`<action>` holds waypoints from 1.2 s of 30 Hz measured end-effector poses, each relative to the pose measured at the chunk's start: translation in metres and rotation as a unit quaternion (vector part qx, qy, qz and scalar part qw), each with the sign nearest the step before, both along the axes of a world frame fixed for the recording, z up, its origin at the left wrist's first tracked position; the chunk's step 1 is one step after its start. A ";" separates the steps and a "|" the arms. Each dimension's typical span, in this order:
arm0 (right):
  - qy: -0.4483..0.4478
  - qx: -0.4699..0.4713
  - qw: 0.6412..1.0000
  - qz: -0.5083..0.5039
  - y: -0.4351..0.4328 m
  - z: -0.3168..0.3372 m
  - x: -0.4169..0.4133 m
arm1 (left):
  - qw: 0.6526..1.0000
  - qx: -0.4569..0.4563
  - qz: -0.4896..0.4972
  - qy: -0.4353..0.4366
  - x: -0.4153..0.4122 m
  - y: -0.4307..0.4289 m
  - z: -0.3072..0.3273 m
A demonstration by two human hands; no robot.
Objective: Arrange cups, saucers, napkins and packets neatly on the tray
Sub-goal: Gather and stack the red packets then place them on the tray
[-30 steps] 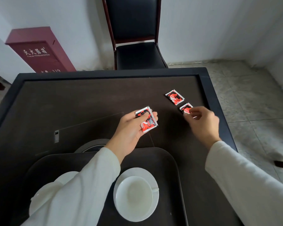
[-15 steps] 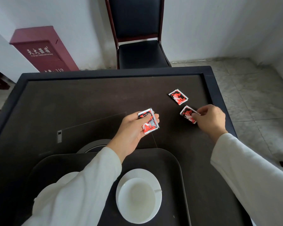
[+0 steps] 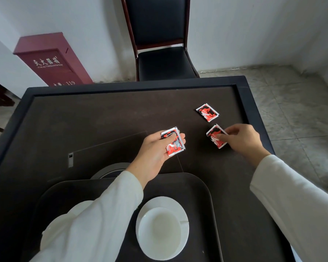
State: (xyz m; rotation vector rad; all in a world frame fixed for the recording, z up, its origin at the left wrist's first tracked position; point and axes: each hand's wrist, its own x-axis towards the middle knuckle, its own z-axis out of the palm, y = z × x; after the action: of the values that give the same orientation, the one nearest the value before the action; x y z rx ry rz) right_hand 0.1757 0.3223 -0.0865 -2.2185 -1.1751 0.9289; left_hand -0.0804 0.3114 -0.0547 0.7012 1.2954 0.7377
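I have the left hand (image 3: pixel 155 148) just beyond the far edge of the tray (image 3: pixel 197 188), palm turned up. Its fingers are curled under the held packets (image 3: pixel 173 142), red and white with black print, and the thumb presses down on top of them. I cannot tell how many are in that stack.

The right hand (image 3: pixel 242 138) is beyond the tray's far right corner, near the table's right rim. Its thumb and forefinger pinch the near edge of a single packet (image 3: pixel 215 138), and the other fingers are tucked in. I cannot tell whether that packet is off the table (image 3: pixel 102 120) or still touching it. Further beyond the tray, past the right hand, a last packet (image 3: pixel 207 112) lies flat on the table, apart from both hands.

On the tray's near right part a white cup (image 3: pixel 159 228) stands upright on its saucer (image 3: pixel 165 202), handle pointing right. On the tray's left part I see more white crockery (image 3: pixel 51 231), mostly hidden under the left sleeve (image 3: pixel 102 214), so I cannot tell what it is. A round metal rim (image 3: pixel 110 168) shows just past the tray's far edge.
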 end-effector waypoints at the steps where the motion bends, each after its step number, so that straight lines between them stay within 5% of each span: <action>1: 0.026 0.006 1.000 0.000 -0.002 0.000 -0.002 | 1.000 0.001 0.001 0.003 0.001 0.000 0.000; 7: 0.311 0.086 0.946 -0.035 -0.021 0.022 -0.033 | 0.999 -0.017 0.023 -0.021 0.007 0.001 0.003; 11: 0.392 0.080 0.917 -0.012 -0.031 0.030 -0.054 | 0.997 -0.045 0.058 -0.017 0.013 0.004 0.006; 23: 0.210 0.129 0.967 0.068 -0.039 0.022 -0.080 | 0.997 -0.057 0.048 -0.030 0.023 0.004 0.013; 36: 0.078 0.174 0.980 0.066 -0.010 0.016 -0.069 | 0.997 -0.022 0.017 -0.068 0.019 0.014 0.001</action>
State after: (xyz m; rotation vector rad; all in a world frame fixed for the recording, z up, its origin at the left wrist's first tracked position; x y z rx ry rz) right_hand 0.1065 0.3126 -0.0705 -1.7796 -1.3097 0.8549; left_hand -0.0615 0.3249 -0.0534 0.5854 1.1981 0.7695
